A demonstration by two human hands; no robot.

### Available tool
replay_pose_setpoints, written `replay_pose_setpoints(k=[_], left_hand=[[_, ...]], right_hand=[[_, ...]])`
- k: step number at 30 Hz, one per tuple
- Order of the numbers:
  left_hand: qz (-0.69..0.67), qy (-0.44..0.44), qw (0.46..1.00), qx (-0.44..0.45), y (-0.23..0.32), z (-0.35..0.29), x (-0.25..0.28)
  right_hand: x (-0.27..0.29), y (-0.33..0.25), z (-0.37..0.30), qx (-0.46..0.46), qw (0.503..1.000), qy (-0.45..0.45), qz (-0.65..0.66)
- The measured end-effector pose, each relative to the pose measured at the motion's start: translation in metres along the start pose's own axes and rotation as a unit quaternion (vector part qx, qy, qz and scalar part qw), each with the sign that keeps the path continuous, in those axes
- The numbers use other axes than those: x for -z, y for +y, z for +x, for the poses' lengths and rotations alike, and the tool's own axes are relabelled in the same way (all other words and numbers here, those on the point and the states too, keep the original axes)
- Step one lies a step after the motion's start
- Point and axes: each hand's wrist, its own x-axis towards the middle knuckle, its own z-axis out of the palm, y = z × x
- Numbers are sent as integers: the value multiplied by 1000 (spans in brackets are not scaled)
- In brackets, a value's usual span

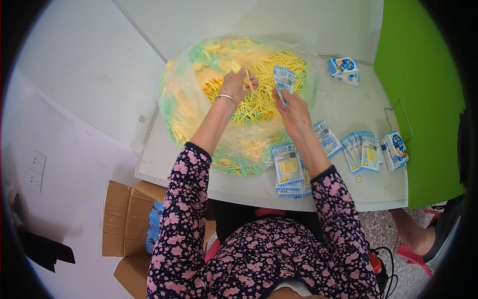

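A large clear plastic bag [181, 107] lies opened out on the white table, full of thin yellow and green sticks [254, 107]. Over the middle of the heap, my left hand [239, 83] is closed around several yellow sticks [247, 79] that poke out past its fingers. My right hand [295, 110] pinches the lower end of a small blue and white packet [284, 77], held upright at the heap's right side. Whether that packet has sticks inside cannot be made out. Below my right wrist lies a stack of similar packets [289, 167] with yellow sticks showing through their windows.
More packets [361, 149] lie fanned at the right, beside an upright bundle [397, 150] and a wire stand [401, 119]. Another small pile [343, 67] sits at the back right. Rubber bands [358, 178] dot the table [239, 192]. An open cardboard box [124, 219] stands below left; a person's leg [416, 231] shows at lower right.
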Motion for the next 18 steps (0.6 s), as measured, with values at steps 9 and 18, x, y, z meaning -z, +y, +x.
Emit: replay_pose_setpoints(k=[9, 18], left_hand=[[-210, -19, 978, 5, -40, -26, -30], [-141, 9, 983, -116, -52, -36, -51]], right_hand=[[-28, 32, 34, -43, 963, 57, 258], [-24, 35, 42, -3, 966, 77, 248]])
